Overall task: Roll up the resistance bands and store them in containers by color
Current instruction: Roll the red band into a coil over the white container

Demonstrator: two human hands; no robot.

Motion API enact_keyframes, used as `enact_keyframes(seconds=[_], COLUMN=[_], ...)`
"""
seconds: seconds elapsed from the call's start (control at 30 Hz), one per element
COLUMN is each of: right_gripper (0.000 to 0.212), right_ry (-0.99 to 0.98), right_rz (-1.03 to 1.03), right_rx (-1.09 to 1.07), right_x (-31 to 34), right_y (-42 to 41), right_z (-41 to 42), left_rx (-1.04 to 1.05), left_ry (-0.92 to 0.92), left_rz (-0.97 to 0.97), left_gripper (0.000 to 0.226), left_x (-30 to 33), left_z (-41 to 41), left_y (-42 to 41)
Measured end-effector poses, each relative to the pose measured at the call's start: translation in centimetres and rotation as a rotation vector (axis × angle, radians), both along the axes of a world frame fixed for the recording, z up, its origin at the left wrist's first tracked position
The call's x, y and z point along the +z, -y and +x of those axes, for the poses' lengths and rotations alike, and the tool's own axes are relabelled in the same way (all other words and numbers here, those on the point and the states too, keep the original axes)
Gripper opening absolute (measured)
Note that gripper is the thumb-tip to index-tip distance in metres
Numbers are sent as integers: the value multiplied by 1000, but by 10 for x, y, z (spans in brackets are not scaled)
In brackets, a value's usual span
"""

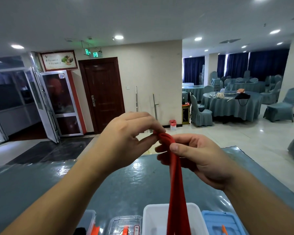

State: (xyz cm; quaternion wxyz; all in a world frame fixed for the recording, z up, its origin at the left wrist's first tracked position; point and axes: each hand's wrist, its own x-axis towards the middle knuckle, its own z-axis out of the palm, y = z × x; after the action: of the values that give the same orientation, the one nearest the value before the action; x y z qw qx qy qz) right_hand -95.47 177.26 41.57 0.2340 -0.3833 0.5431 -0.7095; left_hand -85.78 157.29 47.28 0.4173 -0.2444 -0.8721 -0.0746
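Observation:
A red resistance band (pixel 176 182) hangs from both hands, raised above the table, and runs down past the frame's bottom edge. Its top end is curled into a small roll. My left hand (pixel 126 143) pinches that roll from the left with its fingertips. My right hand (pixel 193 156) grips it from the right, thumb on top. Below them stands a white container (pixel 154 219), the band passing in front of it. A blue lid or container (pixel 222 223) lies to its right. Two clear containers (pixel 124 224) with orange clips sit to the left.
The table (pixel 41 184) wears a blue-grey cloth under glossy plastic. Beyond it lie a tiled floor, a dark wooden door (pixel 102 92), and round tables with covered chairs (pixel 231 106) at the right.

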Motion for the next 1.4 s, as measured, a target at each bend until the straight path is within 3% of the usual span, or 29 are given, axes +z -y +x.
enact_keyframes(seconds=[0.27,0.37,0.53,0.63,0.7,0.93,1.03,1.13,1.2,1.27,1.33,1.4], right_gripper=[34,32,43,53,57,54,54,41,36,31,28,29], right_ry=[75,155,105,100,73,121,63,-27,-74,-138,-219,-307], right_rz=[-168,-224,-93,-21,0,-64,-27,0,40,111,189,264], right_rx=[-142,-152,-105,-35,-7,79,31,-29,-53,-91,-130,-141], right_x=[-10,-13,-16,-12,-12,-20,-20,-19,-17,-16,-16,-16], right_y=[14,13,7,3,2,3,4,4,2,0,-2,-3], right_z=[1,-3,-12,-15,-16,-16,-17,-19,-21,-23,-23,-20], left_rx=[96,23,-53,-56,-52,-50,-1,36,36,10,-37,-42], left_ry=[-252,-135,67,239,273,39,-32,-46,73,314,560,676], left_rz=[229,279,344,253,172,167,205,250,304,393,552,687], left_gripper=[9,16,17,41,40,21,21,21,25,27,24,25], left_x=[-54,-67,-59,-47,-40,-45,-55,-59,-57,-55,-51,-49], left_z=[-17,-21,-22,-21,-23,-21,-23,-24,-23,-22,-22,-21], left_y=[-22,-24,-10,-6,-4,-12,-18,-22,-22,-18,-14,-13])
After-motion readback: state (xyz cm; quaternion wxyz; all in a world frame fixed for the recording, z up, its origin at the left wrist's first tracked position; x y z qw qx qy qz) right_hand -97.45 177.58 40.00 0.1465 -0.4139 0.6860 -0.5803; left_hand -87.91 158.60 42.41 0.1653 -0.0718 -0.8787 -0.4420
